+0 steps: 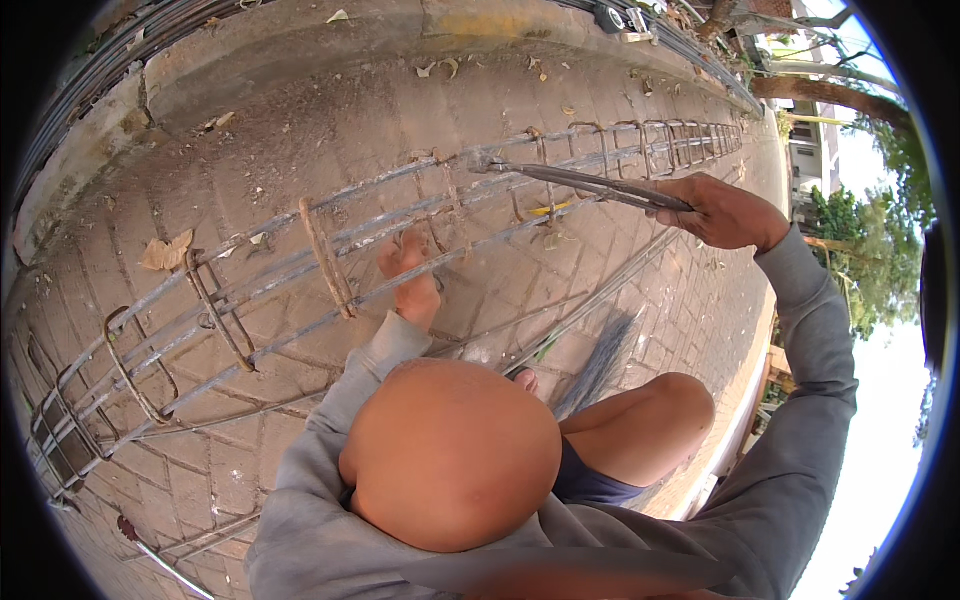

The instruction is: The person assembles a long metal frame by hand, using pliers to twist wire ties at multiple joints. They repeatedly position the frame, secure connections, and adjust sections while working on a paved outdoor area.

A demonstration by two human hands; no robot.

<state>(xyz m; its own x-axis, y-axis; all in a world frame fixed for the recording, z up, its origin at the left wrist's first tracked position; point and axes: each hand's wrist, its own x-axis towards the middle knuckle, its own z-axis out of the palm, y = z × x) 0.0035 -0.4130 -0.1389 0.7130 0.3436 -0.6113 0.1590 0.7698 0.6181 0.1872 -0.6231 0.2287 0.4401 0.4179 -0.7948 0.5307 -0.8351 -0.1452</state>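
Note:
A long rebar cage [326,260] of straight bars and square stirrups runs across the paving in front of me, from the near left to the far right. My right hand [728,212] is closed round the handles of long dark pincers [590,181]. The pincers' jaws meet the cage's far top bar near a stirrup, where the spot is slightly blurred. Reaching in at the near side of the cage, my left hand [407,258] has its fingers curled beside the middle bars; what they hold is hidden.
Behind the cage runs a concrete kerb [300,60] with long bars stacked beyond it. Thin rods [610,287] and a bundle of dark wire [600,362] lie near my bent legs. A dry leaf [167,250] rests left of the cage. Trees stand at the far right.

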